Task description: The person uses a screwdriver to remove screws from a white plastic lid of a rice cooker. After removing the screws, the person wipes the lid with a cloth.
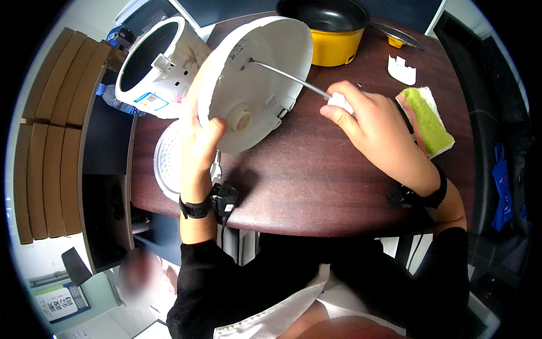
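My left hand [202, 135] grips the rim of a white domed plastic cover [271, 99], which looks like a rice cooker lid, tilted with its hollow inside toward me. In my right hand [384, 130] is a screwdriver [293, 78] with a white handle, my fingers wrapped round it. Its long metal shaft reaches into the cover, and the tip meets a small dark spot near the upper left of the inner wall. A round cream-coloured part [239, 117] sits low inside the cover. Most of my left fingers are hidden behind the cover.
Left of the cover stands a white rice cooker body [189, 68]; a perforated white disc [167, 161] lies below it. Behind are a yellow pot [337, 48] and a lid [398, 38]. A white plastic piece [402, 71] and green-and-white cloth [427, 120] lie at right.
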Available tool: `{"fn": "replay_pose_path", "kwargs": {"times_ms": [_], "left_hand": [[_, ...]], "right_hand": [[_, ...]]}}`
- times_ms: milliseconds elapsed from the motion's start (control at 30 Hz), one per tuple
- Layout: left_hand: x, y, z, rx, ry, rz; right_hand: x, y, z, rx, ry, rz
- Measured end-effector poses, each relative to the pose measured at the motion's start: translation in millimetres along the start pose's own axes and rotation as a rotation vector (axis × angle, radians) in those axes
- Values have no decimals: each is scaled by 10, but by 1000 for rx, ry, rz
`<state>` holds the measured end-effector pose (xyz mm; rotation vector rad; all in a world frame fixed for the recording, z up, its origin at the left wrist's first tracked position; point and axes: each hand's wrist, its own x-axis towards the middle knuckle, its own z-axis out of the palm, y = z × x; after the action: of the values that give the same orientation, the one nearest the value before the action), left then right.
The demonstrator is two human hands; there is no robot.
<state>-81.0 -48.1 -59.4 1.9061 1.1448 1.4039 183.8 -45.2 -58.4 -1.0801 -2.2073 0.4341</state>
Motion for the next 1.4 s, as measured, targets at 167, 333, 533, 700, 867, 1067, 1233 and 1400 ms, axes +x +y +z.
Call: {"fn": "replay_pose_path", "kwargs": {"times_ms": [167, 333, 533, 700, 867, 1067, 1233, 1400], "left_hand": [[-20, -43, -4, -30, 16, 28], [-8, -53, 2, -66, 0, -3], [17, 15, -22, -56, -62, 49], [18, 6, -31, -44, -82, 63], [5, 35, -4, -47, -95, 62], [-18, -12, 20, -29, -55, 73], [3, 11, 26, -26, -40, 55], [-1, 18, 45, -41, -16, 10]], "right_hand": [[8, -106, -54, 883, -444, 493], [-15, -117, -16, 995, -456, 504], [-29, 24, 119, 245, -118, 88], [-8, 4, 51, -326, 64, -35], [44, 63, -144, -465, 150, -92], [23, 23, -228, -162, 8, 22], [-9, -53, -153, 716, -463, 489], [-66, -114, -32, 1095, -540, 579]]}}
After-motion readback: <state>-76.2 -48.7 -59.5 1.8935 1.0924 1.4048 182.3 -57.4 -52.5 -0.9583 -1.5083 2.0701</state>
